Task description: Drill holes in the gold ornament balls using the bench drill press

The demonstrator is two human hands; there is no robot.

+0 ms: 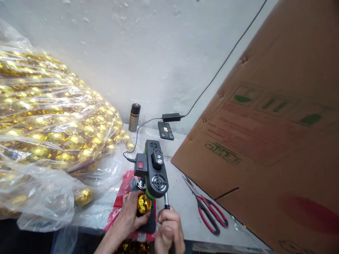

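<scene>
A small black bench machine (153, 167), like a mini drill press with a red switch and green edging, stands on the table. My left hand (130, 212) has its fingers around a shiny gold faceted ball (144, 204) under the front of the machine. Wrapped round the black grip of the machine's lever handle (166, 201) is my right hand (169, 233). The head of the machine hides whatever touches the top of the ball. Beneath them lie a dark base plate (148, 226) and a red plastic sheet (117, 209).
A large clear bag of gold balls (55, 110) fills the left side. Scissors (206, 208) with red and black handles lie at right, beside a big cardboard box (266, 129). Behind are a spray can (134, 117), a phone (165, 131) and a power adapter (171, 117).
</scene>
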